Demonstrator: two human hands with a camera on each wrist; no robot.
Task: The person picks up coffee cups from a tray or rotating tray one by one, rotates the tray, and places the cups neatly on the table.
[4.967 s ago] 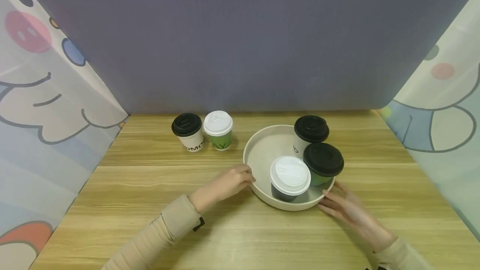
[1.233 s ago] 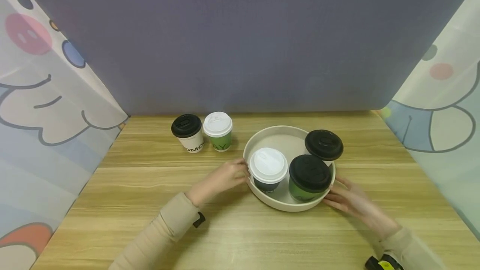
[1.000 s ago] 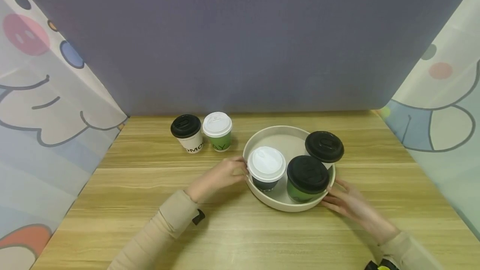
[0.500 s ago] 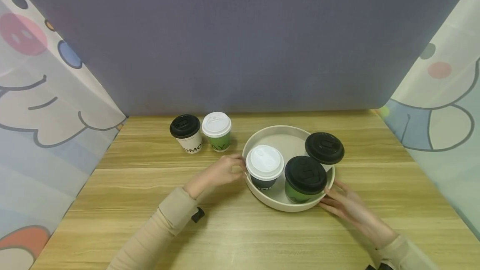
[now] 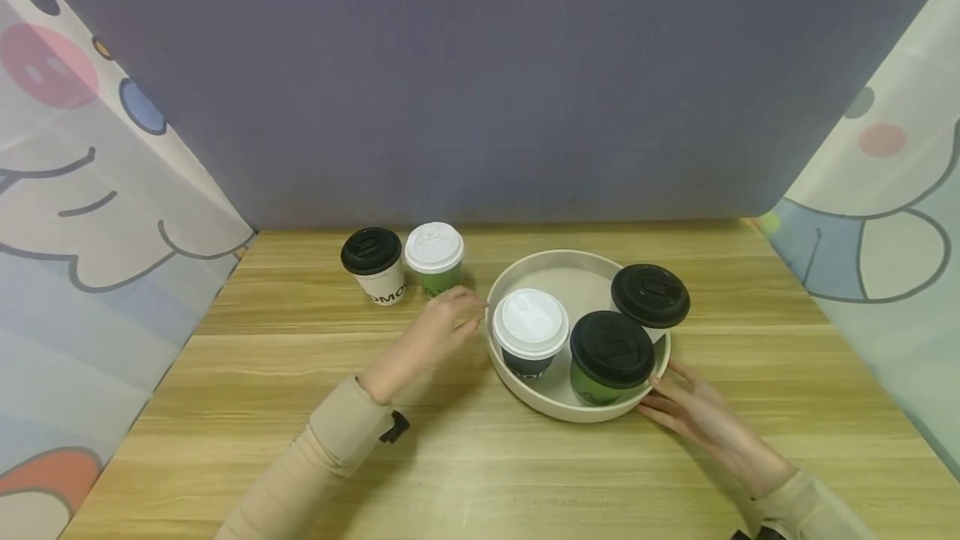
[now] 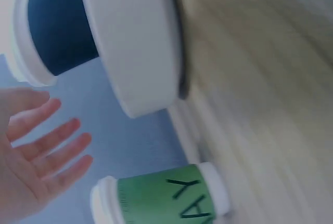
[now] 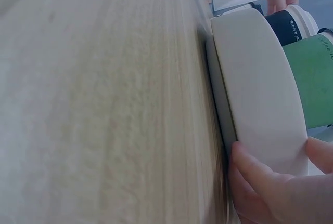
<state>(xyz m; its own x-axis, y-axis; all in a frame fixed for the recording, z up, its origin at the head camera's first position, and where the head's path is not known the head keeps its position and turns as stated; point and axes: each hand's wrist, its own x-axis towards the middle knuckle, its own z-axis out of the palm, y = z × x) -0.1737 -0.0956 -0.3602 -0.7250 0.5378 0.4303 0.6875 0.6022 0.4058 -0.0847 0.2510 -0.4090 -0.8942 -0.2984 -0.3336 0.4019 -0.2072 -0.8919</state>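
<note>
Tray (image 5: 562,280) of three cups (image 5: 611,358), right hand (image 5: 696,413) gripping it, left hand (image 5: 437,327) alongside, its fingers loose

Base: wood-grain tabletop (image 5: 525,482), yellow-brown; shows streaks running crosswise in the head view. Rear: plain grey-purple panel (image 5: 510,82); meets the tabletop's far edge and extends to the top of the view. Left side: pale cartoon-printed sheet (image 5: 37,348); carries pink oval (image 5: 48,65), blue oval (image 5: 142,107) and orange-red patch (image 5: 56,473). Right side: second printed sheet (image 5: 900,273); carries pink spot (image 5: 882,140) and grey spot (image 5: 859,102).
</note>
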